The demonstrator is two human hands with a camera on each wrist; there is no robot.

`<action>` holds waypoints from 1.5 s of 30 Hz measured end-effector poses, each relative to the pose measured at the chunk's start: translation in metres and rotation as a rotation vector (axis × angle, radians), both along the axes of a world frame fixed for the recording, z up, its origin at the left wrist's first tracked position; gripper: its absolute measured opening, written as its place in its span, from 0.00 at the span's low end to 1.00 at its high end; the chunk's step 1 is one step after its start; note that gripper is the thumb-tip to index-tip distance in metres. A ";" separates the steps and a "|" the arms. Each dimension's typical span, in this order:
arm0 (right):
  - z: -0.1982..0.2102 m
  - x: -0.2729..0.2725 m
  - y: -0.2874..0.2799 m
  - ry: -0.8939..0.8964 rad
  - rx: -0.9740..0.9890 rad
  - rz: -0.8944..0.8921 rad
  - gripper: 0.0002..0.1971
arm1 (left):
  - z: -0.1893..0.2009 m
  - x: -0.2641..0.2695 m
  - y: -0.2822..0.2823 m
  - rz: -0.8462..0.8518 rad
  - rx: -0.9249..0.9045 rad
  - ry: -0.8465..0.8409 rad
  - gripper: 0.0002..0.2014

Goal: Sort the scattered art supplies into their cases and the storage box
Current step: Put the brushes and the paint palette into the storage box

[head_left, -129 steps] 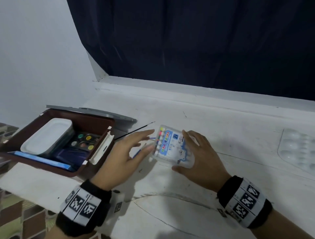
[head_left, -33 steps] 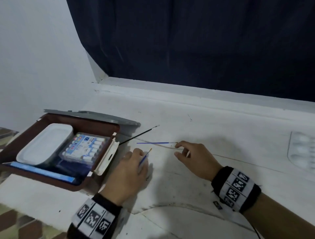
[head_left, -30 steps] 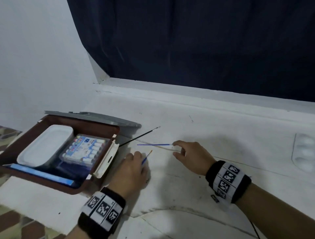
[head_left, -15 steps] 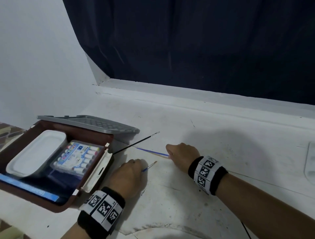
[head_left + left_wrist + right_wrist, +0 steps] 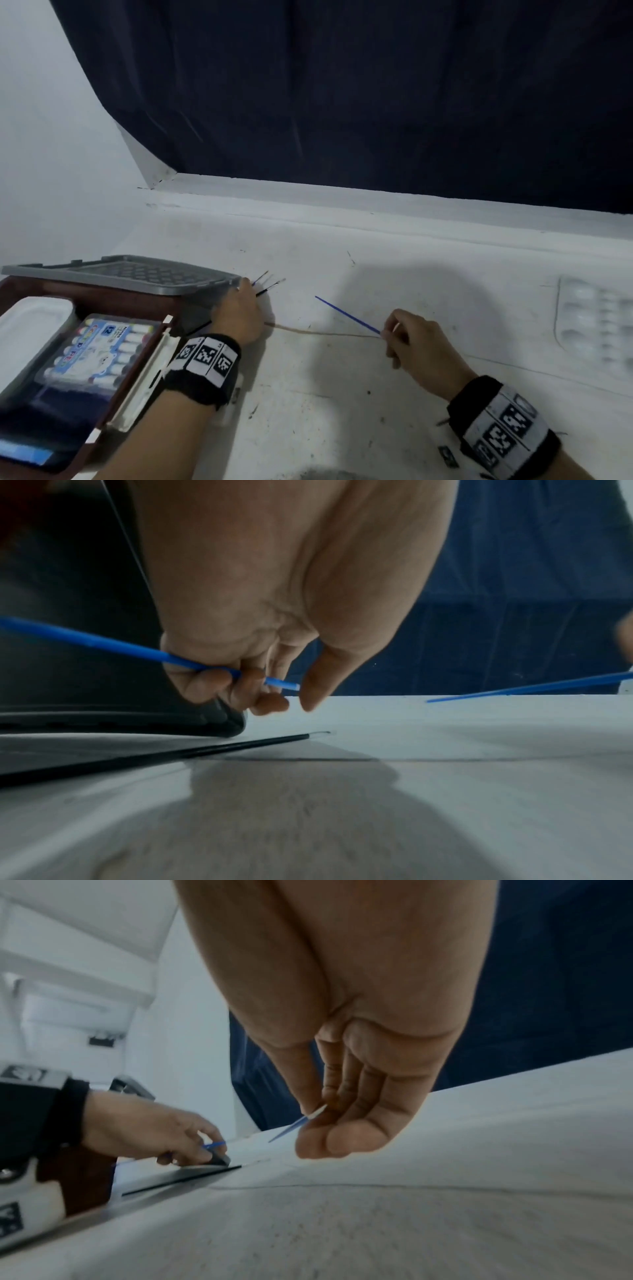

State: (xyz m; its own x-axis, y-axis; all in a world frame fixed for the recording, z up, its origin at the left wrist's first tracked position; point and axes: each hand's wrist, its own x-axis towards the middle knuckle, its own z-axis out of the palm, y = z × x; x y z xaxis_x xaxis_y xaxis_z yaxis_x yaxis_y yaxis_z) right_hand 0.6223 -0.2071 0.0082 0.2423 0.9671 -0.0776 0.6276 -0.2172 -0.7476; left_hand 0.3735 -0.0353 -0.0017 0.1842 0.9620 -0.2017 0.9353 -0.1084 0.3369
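Observation:
My left hand [image 5: 247, 294] sits at the corner of the storage box's grey lid [image 5: 137, 274]. Its curled fingers [image 5: 219, 683] grip a blue paintbrush [image 5: 113, 645]. A black paintbrush [image 5: 192, 752] lies on the table just under that hand, with its tip showing [image 5: 274, 286]. To the right, my right hand [image 5: 388, 331] pinches the end of a second thin blue paintbrush [image 5: 346, 317] between thumb and fingertips [image 5: 316, 1114], lifted off the table. The open brown storage box [image 5: 102, 425] holds a case of colour pens [image 5: 102, 346] and a white tray [image 5: 30, 329].
A clear paint palette [image 5: 596, 325] lies at the table's right edge. A dark blue curtain [image 5: 342, 102] hangs behind the white ledge. A thin crack line [image 5: 318, 331] runs across the white tabletop between my hands.
My left hand has carried its blue brush up to the lid corner, over the black brush. My right hand has picked up the other blue brush and drawn it right.

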 end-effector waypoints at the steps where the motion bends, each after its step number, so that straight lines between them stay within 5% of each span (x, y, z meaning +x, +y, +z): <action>1: -0.001 0.003 -0.010 0.061 0.013 -0.033 0.09 | -0.003 0.001 0.005 0.004 -0.006 0.026 0.18; 10: 0.010 0.005 -0.059 0.552 0.164 -0.259 0.01 | -0.004 0.015 0.004 -0.132 -0.053 0.174 0.13; 14: 0.020 0.001 -0.076 0.711 0.194 -0.305 0.09 | 0.013 0.030 -0.023 -0.288 -0.055 0.229 0.05; 19: 0.032 -0.003 -0.090 1.059 0.136 -0.354 0.06 | 0.028 0.043 -0.064 -0.415 -0.045 -0.004 0.08; 26: 0.018 -0.020 -0.102 0.868 -0.138 -0.331 0.10 | 0.023 0.046 -0.129 -0.469 -0.399 -0.391 0.15; 30: 0.004 -0.026 -0.094 0.834 -0.177 -0.331 0.12 | 0.013 0.058 -0.158 -0.449 -0.554 -0.413 0.12; 36: -0.005 -0.018 -0.079 0.788 -0.136 -0.329 0.10 | -0.002 0.073 -0.162 -0.456 -0.528 -0.374 0.09; 45: -0.018 -0.011 -0.062 0.846 -0.108 -0.309 0.08 | 0.002 0.089 -0.151 -0.659 -0.353 -0.232 0.19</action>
